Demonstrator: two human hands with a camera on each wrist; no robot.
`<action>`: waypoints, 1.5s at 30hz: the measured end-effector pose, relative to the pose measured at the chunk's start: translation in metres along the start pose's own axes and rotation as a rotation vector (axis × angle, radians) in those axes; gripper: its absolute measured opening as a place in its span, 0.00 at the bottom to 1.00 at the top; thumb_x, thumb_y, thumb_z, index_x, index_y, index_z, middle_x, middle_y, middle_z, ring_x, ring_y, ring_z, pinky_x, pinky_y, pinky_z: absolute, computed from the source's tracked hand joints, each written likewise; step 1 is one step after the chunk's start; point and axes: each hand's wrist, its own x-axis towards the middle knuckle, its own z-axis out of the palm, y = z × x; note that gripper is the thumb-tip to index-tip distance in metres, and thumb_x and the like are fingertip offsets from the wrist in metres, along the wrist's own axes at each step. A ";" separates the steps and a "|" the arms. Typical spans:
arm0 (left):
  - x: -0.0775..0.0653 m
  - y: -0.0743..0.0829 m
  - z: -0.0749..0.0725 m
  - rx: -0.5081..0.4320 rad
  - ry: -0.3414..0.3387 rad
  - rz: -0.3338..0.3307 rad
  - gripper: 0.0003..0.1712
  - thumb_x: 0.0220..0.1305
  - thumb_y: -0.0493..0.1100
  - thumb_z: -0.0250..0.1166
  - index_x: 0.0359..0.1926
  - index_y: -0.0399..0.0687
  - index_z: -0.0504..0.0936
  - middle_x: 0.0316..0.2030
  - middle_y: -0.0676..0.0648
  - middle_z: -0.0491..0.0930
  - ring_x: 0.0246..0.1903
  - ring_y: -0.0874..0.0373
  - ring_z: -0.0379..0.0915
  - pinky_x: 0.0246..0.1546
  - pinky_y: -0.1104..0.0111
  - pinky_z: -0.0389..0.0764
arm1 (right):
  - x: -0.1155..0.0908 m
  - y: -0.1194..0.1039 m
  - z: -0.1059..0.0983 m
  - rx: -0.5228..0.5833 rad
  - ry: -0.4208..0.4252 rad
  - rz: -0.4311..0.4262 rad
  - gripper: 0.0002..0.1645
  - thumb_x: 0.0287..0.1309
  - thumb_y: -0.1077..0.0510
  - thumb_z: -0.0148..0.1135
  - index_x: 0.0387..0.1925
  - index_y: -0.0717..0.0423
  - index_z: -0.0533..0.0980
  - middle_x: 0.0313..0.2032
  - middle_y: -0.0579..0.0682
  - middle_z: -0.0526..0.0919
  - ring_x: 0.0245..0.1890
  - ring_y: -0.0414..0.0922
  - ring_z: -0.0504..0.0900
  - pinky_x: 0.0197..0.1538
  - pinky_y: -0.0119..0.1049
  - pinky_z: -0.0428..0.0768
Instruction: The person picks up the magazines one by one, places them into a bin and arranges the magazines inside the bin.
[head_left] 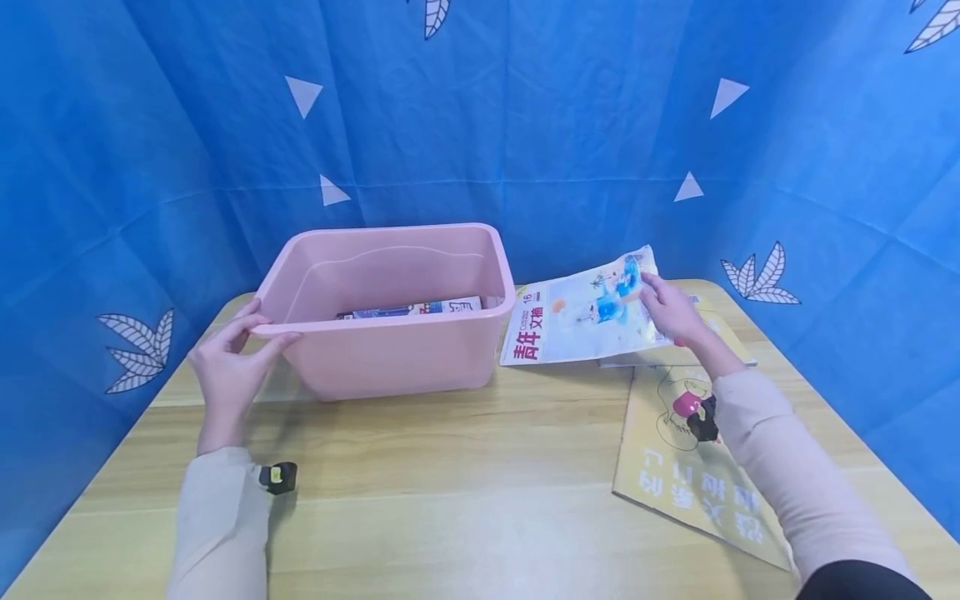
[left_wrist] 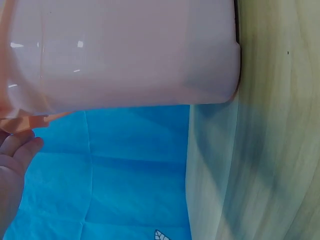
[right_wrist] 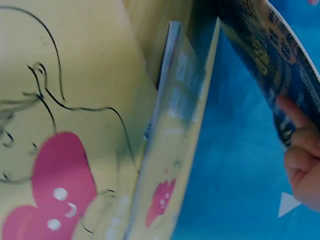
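Observation:
A pink plastic bin (head_left: 390, 358) stands on the table, with printed reading matter (head_left: 420, 309) lying low inside it. My left hand (head_left: 231, 362) grips the rim at the bin's near left corner, thumb in front. To the right of the bin, my right hand (head_left: 672, 315) pinches a magazine (head_left: 577, 321) by its right edge. Its pale cover faces up, and the dark back (right_wrist: 265, 50) shows in the right wrist view. Under it lies a yellow book (head_left: 731, 333), partly hidden. A larger yellow book (head_left: 660, 433) with a pink cartoon figure lies nearer, below my right forearm.
The wooden table (head_left: 450, 500) carries everything. A blue curtain (head_left: 585, 125) with white triangles and leaf prints hangs behind the table and along both sides. Small black devices sit at both wrists.

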 end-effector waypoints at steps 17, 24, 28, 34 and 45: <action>0.001 -0.002 0.006 -0.001 -0.004 -0.064 0.19 0.40 0.36 0.74 0.35 0.30 0.80 0.51 0.45 0.75 0.53 0.56 0.68 0.51 0.70 0.67 | -0.011 0.036 0.002 0.266 -0.057 0.101 0.36 0.68 0.60 0.34 0.66 0.54 0.28 0.66 0.63 0.30 0.55 0.67 0.58 0.60 0.47 0.59; 0.002 0.007 0.009 -0.024 -0.004 -0.037 0.19 0.39 0.35 0.74 0.34 0.28 0.80 0.49 0.42 0.75 0.52 0.56 0.69 0.50 0.71 0.68 | -0.019 0.040 0.000 0.568 0.060 0.049 0.33 0.67 0.63 0.35 0.68 0.45 0.36 0.67 0.58 0.33 0.29 0.33 0.75 0.28 0.22 0.75; 0.000 0.011 0.011 -0.024 -0.005 -0.026 0.18 0.39 0.33 0.74 0.33 0.27 0.80 0.48 0.41 0.75 0.52 0.55 0.70 0.50 0.70 0.69 | -0.021 0.038 -0.003 0.597 0.094 0.049 0.33 0.68 0.61 0.35 0.68 0.45 0.36 0.64 0.68 0.44 0.23 0.30 0.76 0.28 0.23 0.77; -0.002 0.004 0.015 0.004 -0.022 -0.074 0.19 0.41 0.38 0.73 0.34 0.30 0.80 0.51 0.45 0.75 0.53 0.56 0.68 0.51 0.70 0.68 | -0.021 0.029 -0.011 0.676 0.134 0.029 0.34 0.67 0.59 0.35 0.68 0.41 0.35 0.61 0.72 0.50 0.32 0.33 0.80 0.32 0.31 0.79; 0.002 -0.029 0.028 -0.235 0.007 0.022 0.17 0.34 0.38 0.77 0.31 0.39 0.84 0.48 0.45 0.77 0.53 0.55 0.68 0.53 0.70 0.64 | -0.025 0.013 -0.031 0.883 0.315 0.064 0.34 0.65 0.62 0.39 0.68 0.41 0.42 0.67 0.55 0.47 0.33 0.31 0.79 0.34 0.27 0.78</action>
